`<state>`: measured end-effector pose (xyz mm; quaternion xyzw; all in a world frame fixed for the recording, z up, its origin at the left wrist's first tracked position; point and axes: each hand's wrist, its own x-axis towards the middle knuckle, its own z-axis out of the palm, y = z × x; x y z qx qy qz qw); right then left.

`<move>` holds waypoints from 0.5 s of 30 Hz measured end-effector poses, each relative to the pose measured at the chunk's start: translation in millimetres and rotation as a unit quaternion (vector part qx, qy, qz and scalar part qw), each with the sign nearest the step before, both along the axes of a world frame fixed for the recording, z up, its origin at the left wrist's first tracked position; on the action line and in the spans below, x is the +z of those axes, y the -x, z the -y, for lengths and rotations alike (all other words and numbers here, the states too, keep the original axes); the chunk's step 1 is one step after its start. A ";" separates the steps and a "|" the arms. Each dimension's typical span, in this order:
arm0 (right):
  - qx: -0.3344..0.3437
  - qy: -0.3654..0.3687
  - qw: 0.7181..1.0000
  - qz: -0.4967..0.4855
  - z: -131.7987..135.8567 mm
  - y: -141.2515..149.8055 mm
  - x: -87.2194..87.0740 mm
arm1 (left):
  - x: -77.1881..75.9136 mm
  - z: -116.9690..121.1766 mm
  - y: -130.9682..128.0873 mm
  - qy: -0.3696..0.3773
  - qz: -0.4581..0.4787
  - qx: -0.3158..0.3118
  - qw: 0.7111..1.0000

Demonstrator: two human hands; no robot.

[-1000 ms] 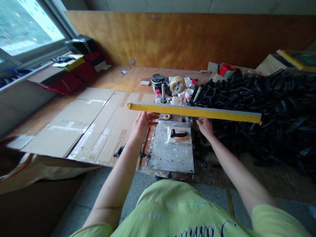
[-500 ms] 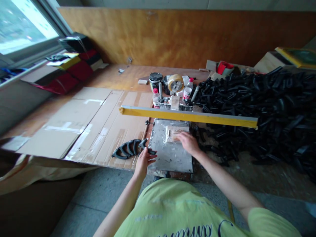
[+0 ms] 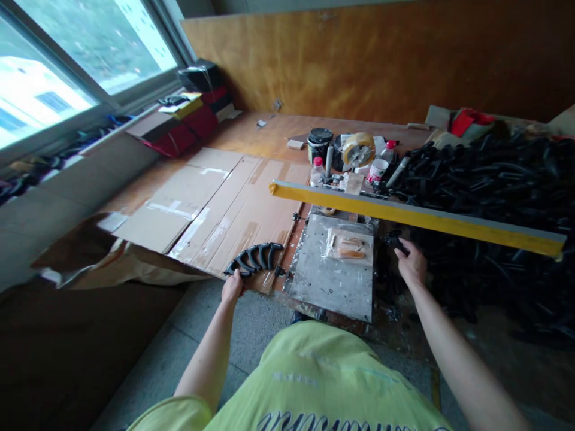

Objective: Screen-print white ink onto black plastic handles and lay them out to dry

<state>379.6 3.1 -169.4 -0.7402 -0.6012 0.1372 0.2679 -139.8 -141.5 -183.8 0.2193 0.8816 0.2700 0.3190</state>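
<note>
My left hand is closed at the near left end of a row of black curved pieces, its fingertips partly hidden under it. The row lies fanned out on the flat cardboard, near the bench's front edge. Over at the right, my right hand pinches a small black piece at the edge of the dark pile. Between my hands is a grey metal plate, with a small wooden block wrapped in clear film on it.
A long yellow-and-grey bar spans above the plate. Behind it stand a black tub, a tape roll and red-capped bottles. A large heap of black pieces covers the right side. Red boxes sit by the window.
My left hand has moved to the left end of the row, and the piece it held now seems part of it. My right hand has left the wooden block for the pile. The view has turned left.
</note>
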 end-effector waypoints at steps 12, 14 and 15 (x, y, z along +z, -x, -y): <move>0.384 -0.069 0.904 0.175 8.0 109.7 44.2 | 5.6 -1.5 -61.2 0.019 -0.274 -0.081 0.958; 0.399 -0.085 0.899 0.159 13.0 119.2 52.4 | 5.2 -9.1 -77.1 0.039 -0.295 -0.127 0.946; 0.415 -0.088 0.895 0.135 16.3 127.7 54.7 | 5.9 -14.0 -82.2 0.053 -0.294 -0.136 0.945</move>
